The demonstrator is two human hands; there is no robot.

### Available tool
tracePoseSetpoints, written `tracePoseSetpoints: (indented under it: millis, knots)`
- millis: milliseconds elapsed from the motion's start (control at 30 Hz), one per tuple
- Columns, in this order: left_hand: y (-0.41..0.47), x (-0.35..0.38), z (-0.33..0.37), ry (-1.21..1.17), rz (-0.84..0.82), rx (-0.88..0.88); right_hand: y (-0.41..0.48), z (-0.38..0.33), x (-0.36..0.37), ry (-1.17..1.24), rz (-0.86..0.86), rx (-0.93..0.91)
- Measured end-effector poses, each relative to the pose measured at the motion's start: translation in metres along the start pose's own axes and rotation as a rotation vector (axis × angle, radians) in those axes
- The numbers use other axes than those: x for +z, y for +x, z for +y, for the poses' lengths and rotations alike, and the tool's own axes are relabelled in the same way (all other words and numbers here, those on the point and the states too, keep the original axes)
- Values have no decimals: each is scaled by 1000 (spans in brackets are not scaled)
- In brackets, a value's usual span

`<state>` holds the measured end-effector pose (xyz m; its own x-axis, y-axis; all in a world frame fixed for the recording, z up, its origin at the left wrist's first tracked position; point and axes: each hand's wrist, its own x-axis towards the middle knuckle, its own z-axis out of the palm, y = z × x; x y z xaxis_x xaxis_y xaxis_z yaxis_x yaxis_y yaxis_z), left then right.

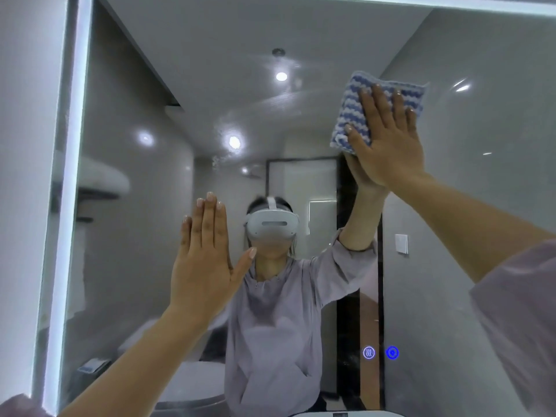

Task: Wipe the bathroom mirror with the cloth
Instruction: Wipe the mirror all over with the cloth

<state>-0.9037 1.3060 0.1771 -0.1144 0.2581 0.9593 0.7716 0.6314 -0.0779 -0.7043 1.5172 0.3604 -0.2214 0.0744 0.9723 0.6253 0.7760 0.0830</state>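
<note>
The bathroom mirror [481, 191] fills nearly the whole view, its lit frame running down the left and across the top. A folded blue and white striped cloth [361, 100] lies flat against the glass in the upper right. My right hand [388, 136] presses on the cloth with fingers spread, palm toward the mirror. My left hand [204, 263] is held up flat in front of the glass at lower left, fingers together, thumb out, holding nothing. Smears and wipe streaks show on the glass near the top centre.
Two blue touch icons [380, 353] glow on the mirror at lower right. The bright frame strip [69, 176] borders a white wall at the left. A person in a headset and the room's ceiling lights are reflected in the glass.
</note>
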Motion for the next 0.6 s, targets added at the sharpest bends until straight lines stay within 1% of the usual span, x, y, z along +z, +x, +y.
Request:
tracePoseSetpoints:
  millis: [300, 500, 600]
  knots:
    - [-1, 0, 0, -35, 2, 7, 3, -19, 9, 56, 43, 157]
    - [-1, 1, 0, -26, 4, 5, 10, -39, 7, 63, 37, 142]
    - [-1, 1, -1, -23, 7, 5, 16, -60, 4, 52, 19, 96]
